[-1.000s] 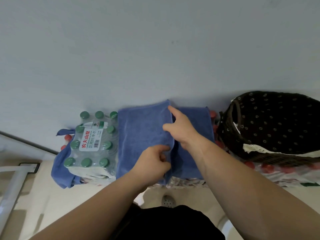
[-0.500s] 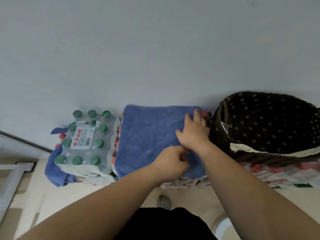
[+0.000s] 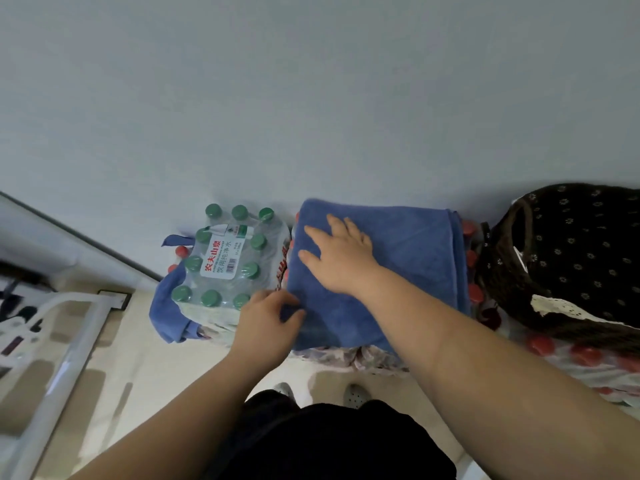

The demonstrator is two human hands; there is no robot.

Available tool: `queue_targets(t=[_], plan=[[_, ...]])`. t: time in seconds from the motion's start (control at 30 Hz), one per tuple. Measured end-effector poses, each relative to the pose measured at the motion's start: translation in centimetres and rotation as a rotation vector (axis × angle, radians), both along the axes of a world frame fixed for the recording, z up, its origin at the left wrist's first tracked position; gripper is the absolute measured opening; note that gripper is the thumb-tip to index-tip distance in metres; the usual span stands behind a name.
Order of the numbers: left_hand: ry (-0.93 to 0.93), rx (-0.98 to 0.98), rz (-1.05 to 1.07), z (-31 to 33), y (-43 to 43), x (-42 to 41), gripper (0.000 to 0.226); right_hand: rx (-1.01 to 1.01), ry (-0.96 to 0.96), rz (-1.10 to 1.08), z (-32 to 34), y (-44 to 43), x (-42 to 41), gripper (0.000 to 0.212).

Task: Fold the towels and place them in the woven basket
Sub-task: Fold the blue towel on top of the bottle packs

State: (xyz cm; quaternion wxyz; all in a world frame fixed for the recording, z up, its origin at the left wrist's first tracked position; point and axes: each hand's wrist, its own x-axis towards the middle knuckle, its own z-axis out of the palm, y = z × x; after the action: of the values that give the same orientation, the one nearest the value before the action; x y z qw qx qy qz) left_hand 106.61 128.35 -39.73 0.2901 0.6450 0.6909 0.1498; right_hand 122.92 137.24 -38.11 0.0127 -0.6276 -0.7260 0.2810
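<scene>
— Where were the hands?
— Nearest, the left hand (image 3: 266, 320) pinched the blue towel (image 3: 415, 268) at its near-left edge. Beyond it the right hand (image 3: 341, 259) lay flat on the towel, fingers spread.
— And the woven basket (image 3: 498, 282)?
— Right of the right hand, beside the towel. The bottle pack (image 3: 225, 261) sat just left of both hands.

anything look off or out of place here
Yes: a second blue cloth is trapped under the shrink-wrapped pack of green-capped water bottles, drooping crumpled over its left side, while the folded blue towel lies flat beside it.
</scene>
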Motion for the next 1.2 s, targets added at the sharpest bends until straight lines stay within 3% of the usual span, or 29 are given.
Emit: queue_targets(t=[0.2, 0.33, 0.7, 0.9, 1.1, 1.2], plan=[[-0.112, -0.144, -0.011, -0.2, -2.1, -1.2, 0.027, -0.075, -0.114, 0.029, -0.9, 1.9, -4.3, 0.062], [-0.182, -0.263, -0.089, 0.0, -2.1, -2.3, 0.040, -0.038, -0.186, -0.023, -2.0, 1.9, -5.6, 0.077], [-0.133, -0.175, -0.313, -0.9, 0.4, -4.8, 0.030, 0.036, -0.070, -0.202, -2.6, 1.6, -8.0, 0.085], [-0.388, -0.212, -0.191, -2.4, -0.1, -5.7, 0.015, -0.023, -0.079, -0.256, -2.4, 2.1, -9.3, 0.082], [-0.389, -0.210, -0.176, -1.9, 1.9, -8.7, 0.008, -0.031, -0.062, -0.279, -2.5, 2.0, -10.1, 0.081], [-0.376, -0.178, -0.156, -1.6, 2.7, -10.8, 0.019, -0.011, -0.029, -0.284, -2.4, 2.8, -12.4, 0.081]])
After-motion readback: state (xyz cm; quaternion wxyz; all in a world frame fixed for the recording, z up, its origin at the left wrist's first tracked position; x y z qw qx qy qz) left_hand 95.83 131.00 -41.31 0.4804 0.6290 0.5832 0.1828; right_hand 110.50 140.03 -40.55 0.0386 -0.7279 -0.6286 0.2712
